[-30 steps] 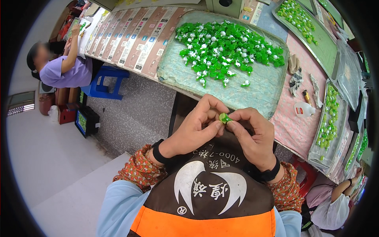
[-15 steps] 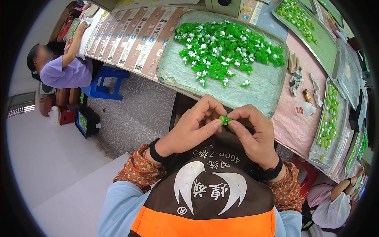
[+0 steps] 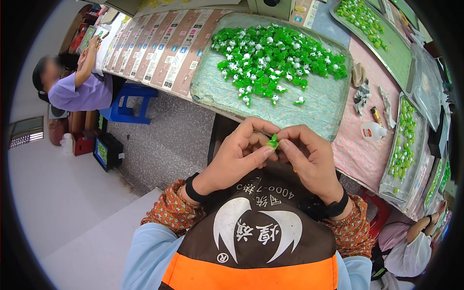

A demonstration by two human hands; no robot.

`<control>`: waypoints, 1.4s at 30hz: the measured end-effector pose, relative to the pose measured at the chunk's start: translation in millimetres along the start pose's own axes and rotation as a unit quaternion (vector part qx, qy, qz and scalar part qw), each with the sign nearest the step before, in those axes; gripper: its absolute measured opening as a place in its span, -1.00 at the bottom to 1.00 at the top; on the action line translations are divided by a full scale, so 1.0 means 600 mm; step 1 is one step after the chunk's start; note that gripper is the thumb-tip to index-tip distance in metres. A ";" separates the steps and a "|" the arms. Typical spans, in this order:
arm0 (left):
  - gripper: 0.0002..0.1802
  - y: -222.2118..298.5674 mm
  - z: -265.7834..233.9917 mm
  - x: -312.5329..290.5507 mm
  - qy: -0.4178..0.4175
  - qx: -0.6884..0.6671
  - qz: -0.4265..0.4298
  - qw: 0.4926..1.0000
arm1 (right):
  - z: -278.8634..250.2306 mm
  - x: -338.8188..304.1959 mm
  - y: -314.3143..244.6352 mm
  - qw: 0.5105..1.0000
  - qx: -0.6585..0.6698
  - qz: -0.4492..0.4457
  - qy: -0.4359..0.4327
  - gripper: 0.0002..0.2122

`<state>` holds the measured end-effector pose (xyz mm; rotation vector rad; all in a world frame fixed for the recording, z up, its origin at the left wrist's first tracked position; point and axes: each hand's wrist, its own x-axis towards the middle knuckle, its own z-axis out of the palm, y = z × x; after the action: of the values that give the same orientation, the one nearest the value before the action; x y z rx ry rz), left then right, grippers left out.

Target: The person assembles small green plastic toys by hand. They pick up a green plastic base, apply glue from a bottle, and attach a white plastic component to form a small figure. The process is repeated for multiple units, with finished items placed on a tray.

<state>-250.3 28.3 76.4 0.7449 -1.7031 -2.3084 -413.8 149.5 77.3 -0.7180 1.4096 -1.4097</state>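
A small green plastic figure (image 3: 272,141) is pinched between the fingertips of both hands, just off the front edge of the table. My left hand (image 3: 238,157) is closed, its thumb and forefinger on the figure's left and lower side. From the right, my right hand (image 3: 313,157) grips the same piece with thumb and forefinger. Fingers cover part of it, so its details do not show fully. Beyond my hands, a large tray (image 3: 309,121) lined with pale film bears a heap of green figures (image 3: 275,58) with white round parts.
Right of the tray, a pink cloth carries a white bottle (image 3: 373,131), a small dark-and-yellow tube (image 3: 375,115) and crumpled cloths (image 3: 360,96). More trays (image 3: 401,145) of green pieces stand farther right. A co-worker in purple (image 3: 79,89) sits left, near a blue stool (image 3: 129,102).
The green figure has turned from lying sideways to pointing upward between my fingertips. My hands have drawn slightly closer together. The co-worker's raised hand at left has shifted a little.
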 end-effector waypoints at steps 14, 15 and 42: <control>-0.70 -0.001 0.006 -0.001 0.061 0.203 0.072 0.975 | -0.005 0.008 0.010 0.999 -0.052 0.011 -0.008 -0.89; -0.70 0.001 0.006 -0.001 0.061 0.222 0.074 0.970 | -0.004 0.009 0.009 0.999 -0.053 0.012 -0.010 -0.89; -0.71 -0.021 0.006 -0.004 -0.004 0.115 0.062 0.991 | -0.023 0.001 -0.006 0.988 0.038 0.140 -0.046 -0.87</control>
<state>-248.3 36.4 65.8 0.6462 -1.9822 -2.0603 -427.2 153.5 78.8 -0.5069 1.3203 -1.1891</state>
